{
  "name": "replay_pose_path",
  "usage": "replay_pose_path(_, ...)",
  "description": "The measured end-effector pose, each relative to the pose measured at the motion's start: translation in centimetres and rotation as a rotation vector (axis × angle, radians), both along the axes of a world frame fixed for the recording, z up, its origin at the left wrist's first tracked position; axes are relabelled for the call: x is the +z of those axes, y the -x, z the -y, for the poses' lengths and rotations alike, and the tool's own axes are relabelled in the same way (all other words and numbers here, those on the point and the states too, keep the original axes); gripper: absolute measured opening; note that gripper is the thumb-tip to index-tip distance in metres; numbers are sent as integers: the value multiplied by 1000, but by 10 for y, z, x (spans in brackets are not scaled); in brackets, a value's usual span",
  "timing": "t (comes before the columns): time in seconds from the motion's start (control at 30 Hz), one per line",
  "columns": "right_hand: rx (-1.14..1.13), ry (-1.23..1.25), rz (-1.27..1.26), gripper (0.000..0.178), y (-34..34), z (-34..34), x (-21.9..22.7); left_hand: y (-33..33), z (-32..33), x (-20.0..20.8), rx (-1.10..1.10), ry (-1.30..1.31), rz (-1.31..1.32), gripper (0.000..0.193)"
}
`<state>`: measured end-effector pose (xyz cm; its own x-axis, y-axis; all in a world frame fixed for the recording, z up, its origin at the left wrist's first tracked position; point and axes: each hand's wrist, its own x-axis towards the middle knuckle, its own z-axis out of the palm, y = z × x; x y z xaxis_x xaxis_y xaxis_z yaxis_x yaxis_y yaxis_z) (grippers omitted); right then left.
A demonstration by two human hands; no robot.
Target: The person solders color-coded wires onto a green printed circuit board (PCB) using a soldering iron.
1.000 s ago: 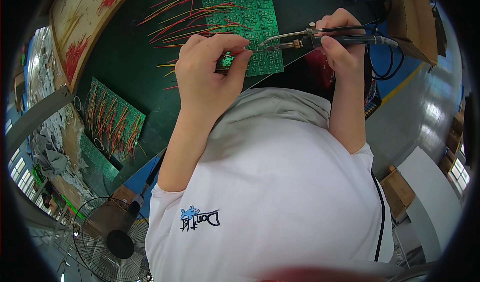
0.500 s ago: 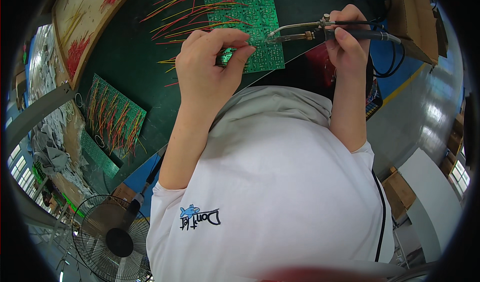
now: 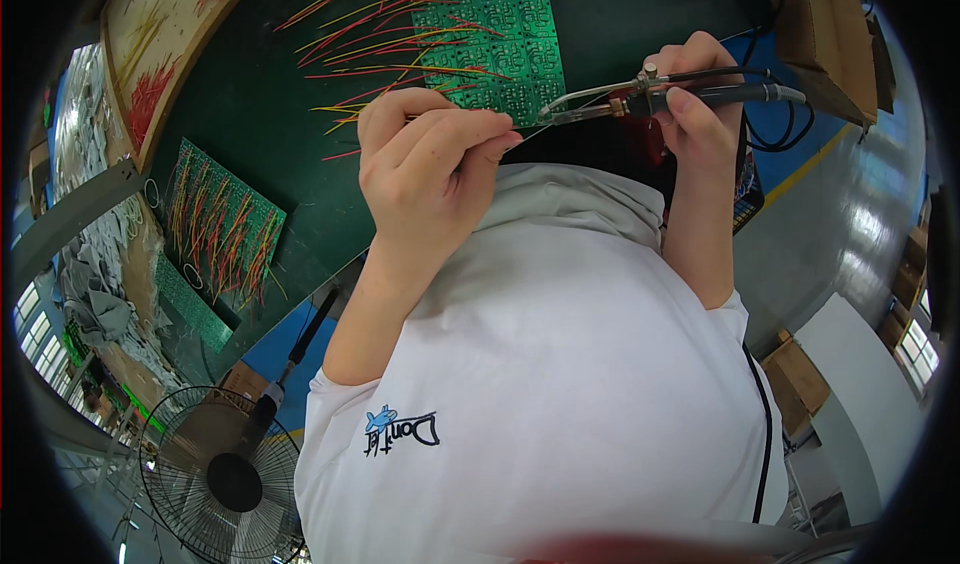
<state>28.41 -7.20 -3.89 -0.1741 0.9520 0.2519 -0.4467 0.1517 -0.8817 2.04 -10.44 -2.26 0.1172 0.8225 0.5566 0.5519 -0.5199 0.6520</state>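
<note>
A green circuit board [image 3: 530,44] lies on the dark green bench top, with red and yellow wires [image 3: 365,29] fanning out over its left side. My left hand [image 3: 430,164] is closed in a pinch at the board's near edge; what its fingertips hold is too small to make out. My right hand [image 3: 700,109] grips a soldering iron [image 3: 690,97] with a thin metal feed tube [image 3: 600,91] running above its barrel. The iron's tip sits by the board's near right corner, just right of my left fingertips.
Another wired circuit board [image 3: 225,224] lies on the bench to the left, with a bare green board [image 3: 190,304] nearer me. A wooden tray [image 3: 185,49] holds loose wires at the far left. At the right stands a cardboard box [image 3: 825,44]; a fan [image 3: 235,479] is at lower left.
Both hands have come nearer to my body. My left fingertips and the iron's tip have moved from over the board to its near edge.
</note>
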Motion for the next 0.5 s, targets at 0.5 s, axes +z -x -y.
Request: replay_pose_path(0.5,-1,36,19,15,-1,2,-6,4,-5,-7,-44,101,-36,21)
